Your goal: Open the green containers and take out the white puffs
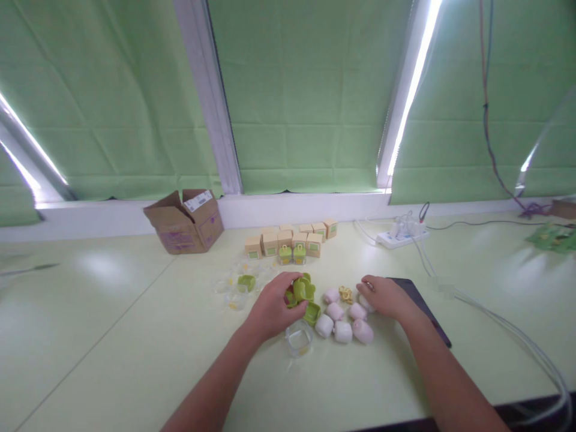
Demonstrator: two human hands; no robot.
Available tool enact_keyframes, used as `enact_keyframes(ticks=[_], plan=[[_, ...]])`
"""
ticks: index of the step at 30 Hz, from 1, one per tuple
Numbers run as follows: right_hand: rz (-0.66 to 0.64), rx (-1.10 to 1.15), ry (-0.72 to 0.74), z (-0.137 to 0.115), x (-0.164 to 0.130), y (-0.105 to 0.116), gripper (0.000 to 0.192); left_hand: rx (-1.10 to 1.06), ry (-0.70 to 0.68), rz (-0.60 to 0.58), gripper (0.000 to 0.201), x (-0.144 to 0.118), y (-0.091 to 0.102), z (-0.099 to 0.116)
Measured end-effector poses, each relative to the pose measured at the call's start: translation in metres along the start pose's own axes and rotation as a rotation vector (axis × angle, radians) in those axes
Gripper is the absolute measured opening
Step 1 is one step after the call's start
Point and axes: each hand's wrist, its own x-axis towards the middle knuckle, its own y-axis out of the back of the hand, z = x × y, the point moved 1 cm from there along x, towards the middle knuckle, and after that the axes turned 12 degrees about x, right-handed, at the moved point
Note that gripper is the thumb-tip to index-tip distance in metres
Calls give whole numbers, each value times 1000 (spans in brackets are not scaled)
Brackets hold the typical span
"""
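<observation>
Left hand (270, 309) closed on green lid (304, 289), right hand (387, 298) curled over white-pink cups (344, 321), both mid-surface (135, 336) before small boxes (288, 239); apparently mid-assembly, next needing lid aligned squarely over clear cup (299, 341).

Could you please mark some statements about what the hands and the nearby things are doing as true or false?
1. The left hand is on a green lid. True.
2. The right hand holds the cardboard box. False: the box sits far off by the wall; the right hand rests by the pink pieces.
3. Small tan boxes stand in a group behind the hands. True.
4. The power strip lies left of the cardboard box. False: it lies to the right, near the wall.
5. A clear cup stands by the left hand. True.
</observation>
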Motion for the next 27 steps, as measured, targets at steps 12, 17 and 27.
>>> enact_keyframes(ticks=[12, 17, 27], plan=[[172, -30, -10, -3, -1, 1, 39, -192, 34, -68, 41, 1, -1, 4], [326, 148, 292, -28, -11, 4, 26, -128, 27, -69, 44, 0, 1, 8], [122, 432, 752, -76, -35, -22, 16, -10, -105, -88, 45, -3, -6, 9]])
